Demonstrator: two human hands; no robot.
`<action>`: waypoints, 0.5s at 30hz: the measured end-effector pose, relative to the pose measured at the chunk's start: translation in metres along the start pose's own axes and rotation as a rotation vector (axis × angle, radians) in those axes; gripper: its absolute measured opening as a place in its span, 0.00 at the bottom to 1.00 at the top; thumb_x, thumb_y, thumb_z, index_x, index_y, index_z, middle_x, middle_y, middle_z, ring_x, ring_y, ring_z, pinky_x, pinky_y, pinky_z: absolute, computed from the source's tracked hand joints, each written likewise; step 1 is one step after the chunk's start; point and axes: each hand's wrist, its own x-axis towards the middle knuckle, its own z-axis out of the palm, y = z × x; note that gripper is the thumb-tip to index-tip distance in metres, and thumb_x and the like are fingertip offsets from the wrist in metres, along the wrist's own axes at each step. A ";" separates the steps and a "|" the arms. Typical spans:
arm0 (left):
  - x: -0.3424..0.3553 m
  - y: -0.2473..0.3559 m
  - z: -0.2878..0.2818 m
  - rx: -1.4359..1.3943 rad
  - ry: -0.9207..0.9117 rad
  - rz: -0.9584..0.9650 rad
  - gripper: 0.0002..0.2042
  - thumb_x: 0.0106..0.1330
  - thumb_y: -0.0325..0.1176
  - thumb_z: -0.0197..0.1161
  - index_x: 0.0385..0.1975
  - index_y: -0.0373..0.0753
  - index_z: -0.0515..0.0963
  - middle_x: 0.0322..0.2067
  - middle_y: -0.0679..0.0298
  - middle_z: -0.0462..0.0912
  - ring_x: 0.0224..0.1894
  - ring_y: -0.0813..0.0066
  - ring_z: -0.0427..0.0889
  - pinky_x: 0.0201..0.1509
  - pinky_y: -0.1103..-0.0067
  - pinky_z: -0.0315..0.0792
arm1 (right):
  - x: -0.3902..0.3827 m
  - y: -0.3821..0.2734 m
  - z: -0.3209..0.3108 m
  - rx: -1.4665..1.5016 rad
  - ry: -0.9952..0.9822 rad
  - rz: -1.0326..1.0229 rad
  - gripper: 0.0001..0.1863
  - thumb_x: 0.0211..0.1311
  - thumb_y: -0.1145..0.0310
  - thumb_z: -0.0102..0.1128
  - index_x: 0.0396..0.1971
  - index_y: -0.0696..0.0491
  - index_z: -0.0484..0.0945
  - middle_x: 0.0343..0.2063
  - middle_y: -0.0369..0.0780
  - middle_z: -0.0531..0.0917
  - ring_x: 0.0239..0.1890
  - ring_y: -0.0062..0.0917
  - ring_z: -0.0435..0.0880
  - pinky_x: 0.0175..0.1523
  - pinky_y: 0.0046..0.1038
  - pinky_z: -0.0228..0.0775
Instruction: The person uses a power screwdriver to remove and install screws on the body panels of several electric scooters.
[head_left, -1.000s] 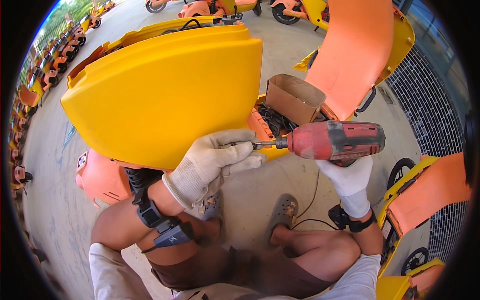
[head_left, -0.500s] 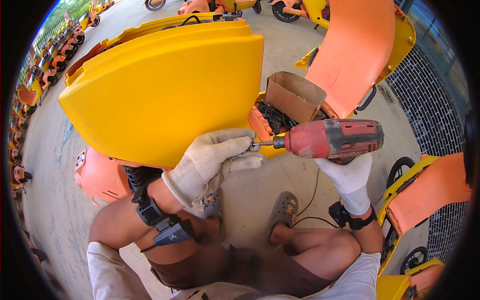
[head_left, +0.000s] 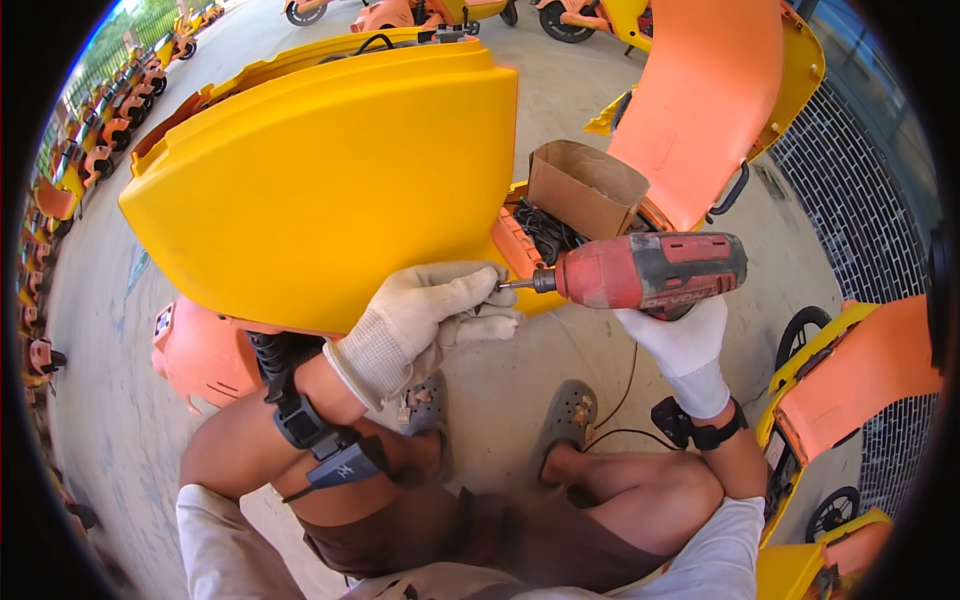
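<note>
Yellow panel [head_left: 330, 190]: propped upright on concrete, likely light, stiff, slick plastic; lower edge offers best purchase. Left hand [head_left: 430, 315] fingers curled together at the bit; right hand [head_left: 680, 340] clamps red drill [head_left: 650, 270].

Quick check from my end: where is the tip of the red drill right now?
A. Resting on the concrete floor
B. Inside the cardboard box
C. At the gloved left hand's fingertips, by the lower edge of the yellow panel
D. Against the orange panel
C: the red drill, gripped from below by the right hand, points its bit at the left hand fingertips by the yellow panel edge.
</note>
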 end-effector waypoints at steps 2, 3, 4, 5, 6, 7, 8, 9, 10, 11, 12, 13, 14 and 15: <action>0.002 -0.002 0.000 -0.005 -0.017 0.008 0.17 0.71 0.35 0.52 0.49 0.24 0.70 0.39 0.50 0.80 0.39 0.62 0.84 0.47 0.75 0.81 | 0.001 0.004 0.002 -0.001 -0.034 0.027 0.23 0.41 0.74 0.74 0.41 0.58 0.77 0.36 0.37 0.83 0.37 0.18 0.81 0.45 0.25 0.74; 0.004 -0.004 -0.001 -0.077 -0.051 0.016 0.19 0.71 0.37 0.51 0.49 0.23 0.69 0.40 0.48 0.79 0.40 0.60 0.83 0.48 0.73 0.80 | 0.001 0.007 0.002 -0.001 -0.070 0.050 0.23 0.42 0.73 0.74 0.41 0.58 0.77 0.36 0.36 0.84 0.37 0.17 0.81 0.44 0.25 0.74; 0.005 -0.004 -0.002 -0.150 -0.085 0.024 0.22 0.71 0.40 0.50 0.50 0.22 0.68 0.41 0.47 0.79 0.42 0.59 0.82 0.49 0.71 0.79 | 0.002 0.010 0.002 -0.001 -0.066 0.050 0.23 0.42 0.73 0.74 0.41 0.58 0.77 0.36 0.36 0.84 0.37 0.17 0.81 0.44 0.25 0.74; 0.005 -0.003 -0.002 -0.146 -0.087 0.022 0.22 0.71 0.40 0.50 0.50 0.22 0.68 0.41 0.47 0.79 0.42 0.59 0.82 0.49 0.71 0.79 | 0.003 0.014 0.002 0.025 -0.089 0.075 0.22 0.43 0.72 0.74 0.41 0.58 0.77 0.36 0.36 0.84 0.36 0.17 0.81 0.44 0.24 0.74; 0.005 -0.001 -0.001 -0.150 -0.121 0.018 0.24 0.71 0.42 0.49 0.51 0.22 0.67 0.41 0.47 0.78 0.43 0.57 0.81 0.50 0.69 0.78 | 0.003 0.020 0.002 0.049 -0.107 0.103 0.22 0.43 0.70 0.74 0.41 0.58 0.77 0.37 0.36 0.84 0.36 0.17 0.81 0.44 0.24 0.74; 0.005 0.000 -0.001 -0.152 -0.156 0.013 0.26 0.71 0.44 0.49 0.51 0.21 0.66 0.41 0.46 0.77 0.44 0.56 0.80 0.51 0.68 0.78 | 0.002 0.028 0.004 0.049 -0.098 0.108 0.22 0.43 0.70 0.74 0.41 0.58 0.77 0.37 0.36 0.84 0.36 0.17 0.81 0.44 0.24 0.74; 0.003 0.001 0.001 -0.145 -0.160 0.004 0.26 0.71 0.44 0.49 0.51 0.21 0.66 0.41 0.46 0.77 0.44 0.56 0.80 0.51 0.68 0.78 | 0.002 0.037 0.006 0.126 -0.118 0.183 0.21 0.44 0.70 0.73 0.40 0.57 0.77 0.33 0.35 0.82 0.33 0.17 0.79 0.41 0.24 0.73; 0.003 0.002 0.004 -0.139 -0.145 0.014 0.26 0.70 0.44 0.50 0.52 0.22 0.65 0.41 0.46 0.77 0.44 0.56 0.80 0.51 0.68 0.77 | 0.002 0.043 0.006 0.204 -0.131 0.256 0.19 0.45 0.69 0.73 0.39 0.56 0.77 0.28 0.34 0.81 0.29 0.17 0.78 0.37 0.23 0.72; 0.003 0.003 0.007 -0.131 -0.130 0.023 0.26 0.70 0.45 0.50 0.52 0.22 0.65 0.41 0.46 0.77 0.44 0.56 0.80 0.51 0.67 0.77 | 0.003 0.043 0.006 0.207 -0.112 0.260 0.19 0.45 0.69 0.73 0.39 0.56 0.77 0.28 0.34 0.81 0.29 0.17 0.78 0.37 0.23 0.72; 0.002 0.003 0.006 -0.115 -0.141 0.011 0.26 0.70 0.45 0.50 0.52 0.22 0.65 0.41 0.46 0.77 0.44 0.56 0.80 0.51 0.67 0.77 | 0.004 0.043 0.006 0.296 -0.147 0.368 0.18 0.47 0.68 0.72 0.37 0.56 0.76 0.27 0.34 0.80 0.27 0.18 0.78 0.36 0.23 0.72; 0.004 0.003 0.003 -0.122 -0.130 0.001 0.26 0.70 0.44 0.50 0.53 0.23 0.65 0.41 0.47 0.77 0.44 0.56 0.80 0.51 0.68 0.77 | 0.004 0.045 0.004 0.388 -0.169 0.476 0.16 0.48 0.68 0.70 0.36 0.55 0.76 0.25 0.34 0.80 0.25 0.19 0.77 0.34 0.23 0.72; 0.004 0.002 0.001 -0.132 -0.126 -0.012 0.25 0.71 0.44 0.50 0.53 0.23 0.65 0.41 0.48 0.77 0.43 0.56 0.80 0.51 0.68 0.77 | 0.006 0.052 -0.002 0.410 -0.176 0.552 0.14 0.51 0.66 0.68 0.35 0.55 0.76 0.24 0.35 0.79 0.24 0.20 0.78 0.33 0.24 0.72; 0.004 0.004 -0.001 -0.102 -0.126 -0.007 0.24 0.71 0.44 0.50 0.52 0.25 0.67 0.40 0.50 0.78 0.43 0.57 0.81 0.50 0.69 0.78 | 0.009 0.055 -0.008 0.460 -0.173 0.593 0.14 0.53 0.63 0.66 0.34 0.55 0.75 0.24 0.36 0.80 0.25 0.21 0.79 0.33 0.24 0.73; 0.004 0.004 -0.001 -0.075 -0.089 -0.013 0.23 0.71 0.43 0.50 0.51 0.25 0.68 0.40 0.51 0.78 0.42 0.58 0.81 0.49 0.69 0.78 | 0.012 0.053 -0.015 0.529 -0.139 0.616 0.13 0.55 0.63 0.65 0.34 0.55 0.75 0.25 0.36 0.80 0.25 0.21 0.80 0.33 0.24 0.74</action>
